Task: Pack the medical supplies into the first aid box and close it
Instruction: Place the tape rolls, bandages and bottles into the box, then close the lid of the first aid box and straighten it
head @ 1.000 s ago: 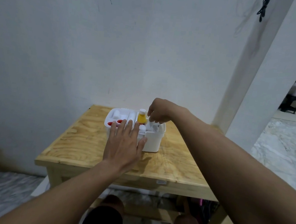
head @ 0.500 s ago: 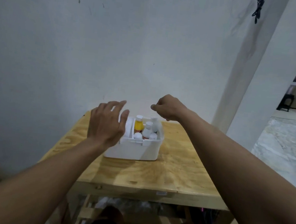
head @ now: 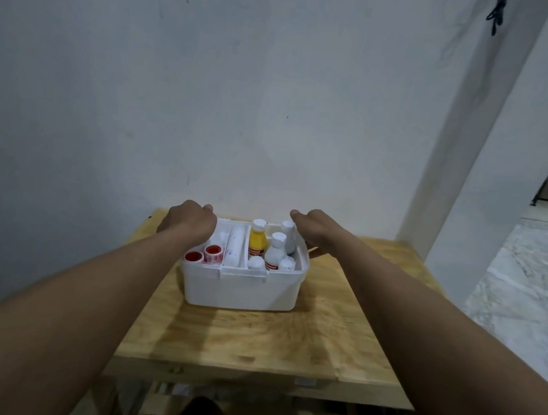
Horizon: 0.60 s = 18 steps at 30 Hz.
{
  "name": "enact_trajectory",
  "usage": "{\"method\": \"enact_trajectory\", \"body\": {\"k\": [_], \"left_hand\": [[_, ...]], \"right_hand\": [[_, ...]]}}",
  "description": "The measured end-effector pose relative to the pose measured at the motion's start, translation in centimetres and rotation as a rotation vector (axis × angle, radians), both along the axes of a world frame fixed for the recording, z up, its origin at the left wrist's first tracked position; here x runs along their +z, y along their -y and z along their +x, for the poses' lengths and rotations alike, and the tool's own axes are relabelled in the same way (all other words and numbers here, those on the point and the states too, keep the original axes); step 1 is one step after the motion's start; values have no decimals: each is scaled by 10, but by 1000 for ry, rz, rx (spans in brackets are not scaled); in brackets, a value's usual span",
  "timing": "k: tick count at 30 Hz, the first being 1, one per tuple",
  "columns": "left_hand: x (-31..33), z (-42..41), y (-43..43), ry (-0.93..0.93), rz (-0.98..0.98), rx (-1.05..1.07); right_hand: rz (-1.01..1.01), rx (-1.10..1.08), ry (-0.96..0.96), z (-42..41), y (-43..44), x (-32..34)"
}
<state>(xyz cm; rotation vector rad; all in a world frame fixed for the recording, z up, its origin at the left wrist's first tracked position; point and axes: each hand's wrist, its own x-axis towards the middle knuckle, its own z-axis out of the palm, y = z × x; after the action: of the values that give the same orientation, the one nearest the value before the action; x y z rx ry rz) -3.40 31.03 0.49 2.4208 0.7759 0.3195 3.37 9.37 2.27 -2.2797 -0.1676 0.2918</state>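
Note:
An open white first aid box [head: 241, 288] stands on the wooden table [head: 253, 339], and no lid shows. Its left compartment holds two red tape rolls [head: 213, 251], and a white wrapped roll [head: 233, 247] lies in the middle one. On the right stand a yellow bottle [head: 257, 242] and several white bottles [head: 275, 254]. My left hand [head: 189, 222] rests curled over the back left corner, its fingertips hidden behind the box. My right hand [head: 317, 233] curls at the back right rim, thumb down the side. What the fingers grip is hidden.
A pale wall [head: 242, 104] rises directly behind the table. A white pillar [head: 471, 159] stands at the right, with marble floor [head: 526, 282] beyond it. My knees show under the table's front edge.
Both hands have moved from above the box to its back corners, the left from the front rim. The view has dropped, so the box's contents show more fully.

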Motion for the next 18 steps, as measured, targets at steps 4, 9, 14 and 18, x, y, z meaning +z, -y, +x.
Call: {"method": "enact_trajectory", "body": {"k": [4, 9, 14, 18], "left_hand": [[-1, 10, -2, 19, -24, 39], [0, 21, -12, -45, 10, 57], [-1, 30, -17, -36, -34, 80], [-3, 31, -26, -70, -193, 54]], "right_hand": [[103, -52, -20, 4, 1, -4], [222, -143, -45, 10, 4, -12], [314, -214, -72, 13, 2, -18], [311, -239, -96, 15, 0, -19]]}}
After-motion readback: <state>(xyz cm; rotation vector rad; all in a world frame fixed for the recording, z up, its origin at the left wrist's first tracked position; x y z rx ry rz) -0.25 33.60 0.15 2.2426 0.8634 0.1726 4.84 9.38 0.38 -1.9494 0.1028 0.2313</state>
